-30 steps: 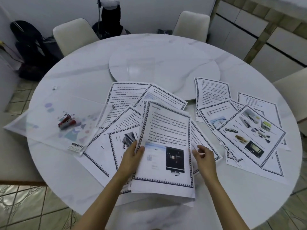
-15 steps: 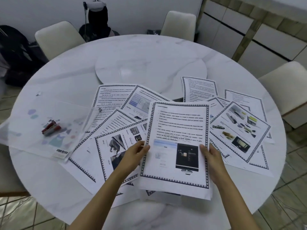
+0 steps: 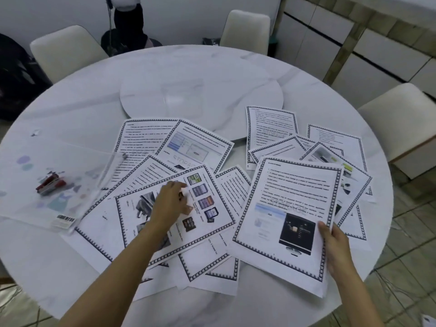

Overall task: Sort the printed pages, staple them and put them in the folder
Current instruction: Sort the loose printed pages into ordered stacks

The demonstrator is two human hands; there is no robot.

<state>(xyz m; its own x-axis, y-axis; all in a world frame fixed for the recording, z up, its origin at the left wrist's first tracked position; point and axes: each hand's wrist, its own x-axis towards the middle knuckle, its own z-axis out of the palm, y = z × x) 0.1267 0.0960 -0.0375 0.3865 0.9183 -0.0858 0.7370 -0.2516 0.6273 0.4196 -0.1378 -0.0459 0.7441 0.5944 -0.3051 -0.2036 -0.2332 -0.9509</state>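
Rightward, right hand point(image 3: 335, 247) pinches lifted page point(image 3: 290, 204) by its lower edge; left hand point(image 3: 168, 205), blurred, grip unclear, over spread pages point(image 3: 132, 223).

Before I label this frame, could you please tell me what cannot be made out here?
Head view:
- Pages: text too small, blurred.
- Left hand: motion blur on fingers; grip unclear.
- Pages under the held page: covered by it.
- Stapler: in or on the folder, unclear through haze.

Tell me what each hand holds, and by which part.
Right hand grips the monitor-picture page by its lower right edge. Left hand lies blurred over another page; whether it holds cannot be told.
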